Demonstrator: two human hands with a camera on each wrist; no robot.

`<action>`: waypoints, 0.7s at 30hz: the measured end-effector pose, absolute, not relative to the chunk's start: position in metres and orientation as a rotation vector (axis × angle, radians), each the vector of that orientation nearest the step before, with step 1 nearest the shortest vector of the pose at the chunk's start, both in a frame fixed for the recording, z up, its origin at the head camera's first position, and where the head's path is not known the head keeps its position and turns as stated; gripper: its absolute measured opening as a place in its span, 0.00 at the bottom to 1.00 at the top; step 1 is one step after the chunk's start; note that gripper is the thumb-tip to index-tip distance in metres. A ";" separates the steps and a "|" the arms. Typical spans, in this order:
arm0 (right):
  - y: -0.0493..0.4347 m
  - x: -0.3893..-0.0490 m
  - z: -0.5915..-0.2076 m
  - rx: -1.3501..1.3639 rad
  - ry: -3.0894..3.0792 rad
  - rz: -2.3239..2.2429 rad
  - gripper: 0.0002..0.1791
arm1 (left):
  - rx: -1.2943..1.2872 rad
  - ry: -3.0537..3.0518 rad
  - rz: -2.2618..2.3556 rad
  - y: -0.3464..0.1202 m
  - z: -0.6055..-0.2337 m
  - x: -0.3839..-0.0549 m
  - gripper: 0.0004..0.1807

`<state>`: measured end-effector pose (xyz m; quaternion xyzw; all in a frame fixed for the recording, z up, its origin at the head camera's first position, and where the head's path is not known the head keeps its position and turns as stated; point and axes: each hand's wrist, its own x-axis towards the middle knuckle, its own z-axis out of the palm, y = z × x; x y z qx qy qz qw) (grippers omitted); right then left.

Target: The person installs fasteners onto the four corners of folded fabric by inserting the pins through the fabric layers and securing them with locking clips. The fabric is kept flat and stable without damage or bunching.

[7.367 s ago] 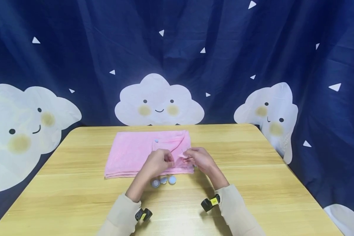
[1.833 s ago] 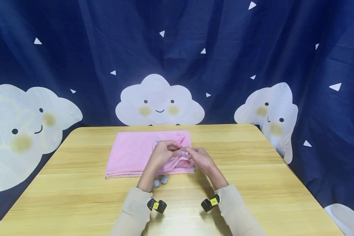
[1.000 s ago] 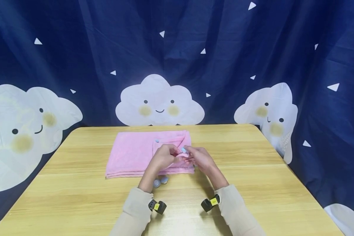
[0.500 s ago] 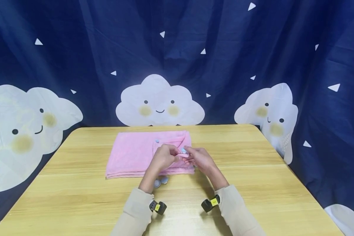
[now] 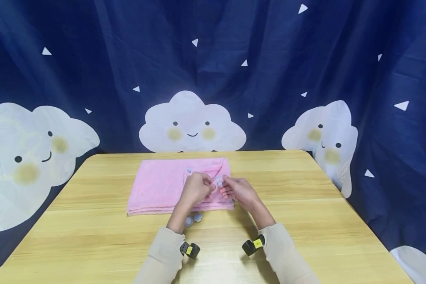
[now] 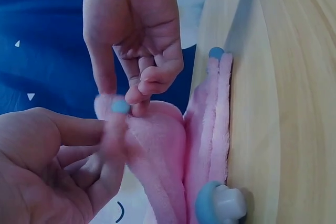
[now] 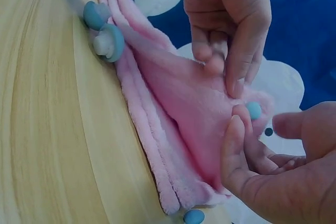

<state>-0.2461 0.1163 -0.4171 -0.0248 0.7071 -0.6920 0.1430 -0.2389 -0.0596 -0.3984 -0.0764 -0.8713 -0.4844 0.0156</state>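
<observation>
A folded pink plush blanket [image 5: 156,185] lies on the table, its near right corner lifted between both hands. My left hand [image 5: 197,187] pinches the raised cloth between thumb and fingers; those fingers blur in the left wrist view. Opposite it, my right hand [image 5: 241,191] holds the corner with bent fingers on the cloth and thumb beside it. A light blue clip head [image 7: 254,111] shows at that corner, between the right thumb and fingers. How it is fastened is hidden. Another blue clip [image 5: 189,170] sits farther back on the blanket.
Two loose mushroom-shaped clips [image 5: 197,217], blue with whitish stems, lie before the blanket's front edge. One more blue clip [image 7: 193,216] shows by its right end. The wooden table [image 5: 305,221] reaches a dark blue curtain [image 5: 269,79] with printed clouds.
Since the earliest frame, one of the loose clips has left the front row and a blue clip head appears at the corner. Over the last half second, my left fingers draw slightly back from it.
</observation>
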 end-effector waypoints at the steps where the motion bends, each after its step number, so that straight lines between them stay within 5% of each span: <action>1: 0.116 -0.246 -0.417 -0.067 2.040 -1.999 0.22 | -0.229 -2.703 -1.510 -0.060 -0.399 -0.239 0.04; 21: 0.117 -0.247 -0.417 -0.062 2.053 -1.986 0.21 | -0.201 -2.614 -1.459 -0.069 -0.397 -0.243 0.11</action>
